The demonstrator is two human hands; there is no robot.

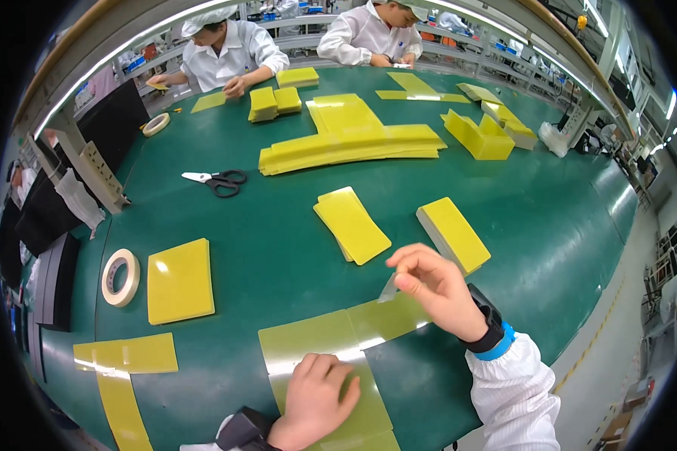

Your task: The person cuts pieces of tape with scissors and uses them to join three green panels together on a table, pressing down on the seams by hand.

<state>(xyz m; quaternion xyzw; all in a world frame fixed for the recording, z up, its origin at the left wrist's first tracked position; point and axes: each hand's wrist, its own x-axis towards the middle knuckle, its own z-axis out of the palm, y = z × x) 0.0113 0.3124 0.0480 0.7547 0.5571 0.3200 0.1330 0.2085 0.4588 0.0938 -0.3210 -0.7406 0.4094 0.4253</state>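
Note:
In front of me several thin translucent yellow sheets [308, 342] lie flat, edge to edge, on the green table. My left hand [317, 398] rests on them, palm down, its fingers loosely bent and apart with nothing in them. Above the sheet on the right [380, 323], my right hand [440, 293] pinches a small translucent strip [388, 289] between thumb and fingers. Just beyond that hand are a stack of yellow sheets [352, 225] and a thicker yellow-topped stack [455, 234].
To my left are a square yellow stack [180, 282], a tape roll [120, 278] and a T-shaped sheet assembly [124, 353]. Black-handled scissors [222, 182] lie farther back, beside a large yellow pile [353, 143]. Two co-workers in white work across the green table [534, 225].

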